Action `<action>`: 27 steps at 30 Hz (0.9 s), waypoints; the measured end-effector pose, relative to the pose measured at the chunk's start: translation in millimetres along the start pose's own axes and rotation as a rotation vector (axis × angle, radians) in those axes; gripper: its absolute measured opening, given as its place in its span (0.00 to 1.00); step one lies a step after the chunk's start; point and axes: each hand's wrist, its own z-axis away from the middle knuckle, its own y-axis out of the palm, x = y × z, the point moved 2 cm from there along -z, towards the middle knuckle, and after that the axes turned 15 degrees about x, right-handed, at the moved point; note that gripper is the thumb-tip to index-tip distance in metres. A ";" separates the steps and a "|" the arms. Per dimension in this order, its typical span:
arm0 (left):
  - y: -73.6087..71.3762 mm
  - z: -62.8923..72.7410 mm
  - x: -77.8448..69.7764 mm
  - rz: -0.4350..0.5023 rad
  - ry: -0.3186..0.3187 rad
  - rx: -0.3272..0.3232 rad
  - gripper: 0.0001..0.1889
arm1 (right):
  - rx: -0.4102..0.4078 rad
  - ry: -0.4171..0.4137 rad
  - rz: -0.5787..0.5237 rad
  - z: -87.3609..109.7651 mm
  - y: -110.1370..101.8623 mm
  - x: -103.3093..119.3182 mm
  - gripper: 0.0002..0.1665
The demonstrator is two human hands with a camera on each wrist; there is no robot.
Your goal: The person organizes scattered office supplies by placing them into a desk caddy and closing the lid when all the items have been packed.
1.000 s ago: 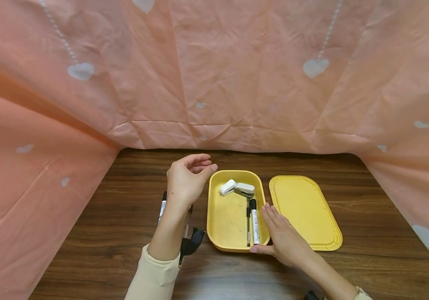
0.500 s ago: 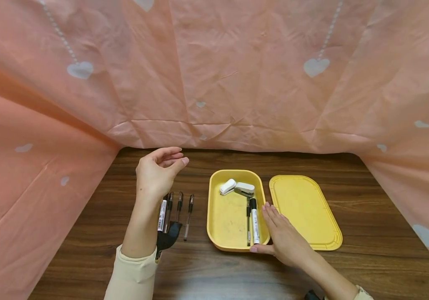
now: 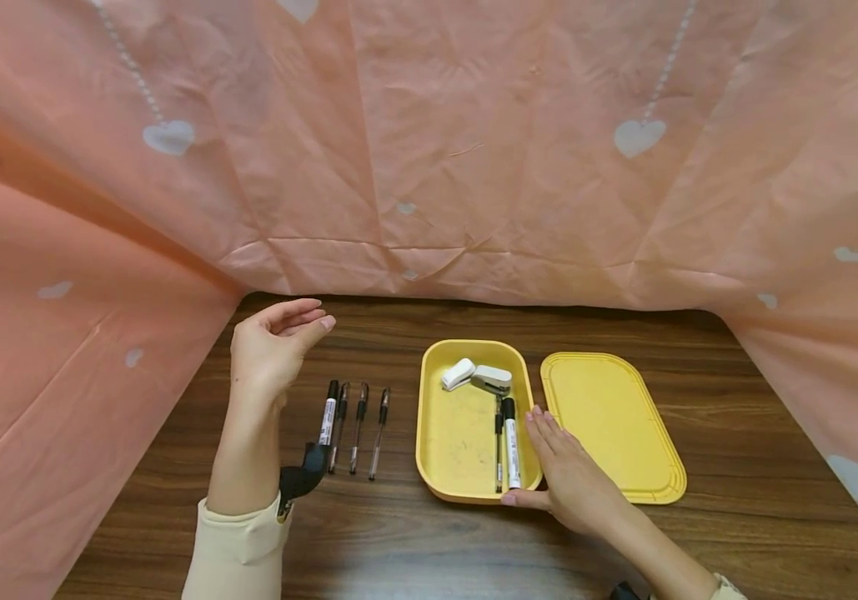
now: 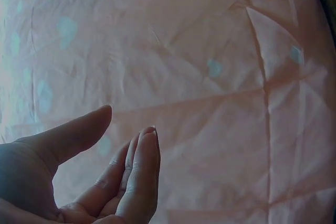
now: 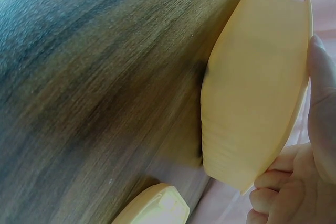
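My left hand [image 3: 267, 354] hovers above the table's left side, fingers and thumb loosely curved and apart. Nothing lies between them in the left wrist view. My right hand [image 3: 579, 483] rests on the near right corner of a yellow box [image 3: 454, 454]; its straight fingers lie along the right rim, the thumb on the front rim. Inside the box are a white stapler [image 3: 458, 374], a grey-and-white stapler [image 3: 492, 379], a black gel pen [image 3: 499, 442] and a whiteboard marker [image 3: 512, 450]. The right wrist view shows the box's outer wall [image 5: 257, 87] beside the thumb.
Right of the box lies a yellow lid [image 3: 612, 425] on the wooden table [image 3: 429, 542]. To the left, a marker [image 3: 328, 417] lies beside three gel pens [image 3: 358, 429]. A pink curtain [image 3: 429, 167] hangs behind and along both sides.
My left hand has moved left, from beside the box's far left corner to past the pens, uncovering them. The right hand and the box have stayed in place.
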 end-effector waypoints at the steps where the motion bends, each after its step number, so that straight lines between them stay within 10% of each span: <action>1: -2.8 -1.0 3.5 0.020 -0.013 0.004 0.18 | 0.002 0.001 -0.001 -0.2 0.4 -0.2 0.65; 27: -27.2 -18.5 109.8 -0.011 -0.316 0.051 0.23 | 0.010 0.005 -0.006 0.0 0.4 -0.9 0.65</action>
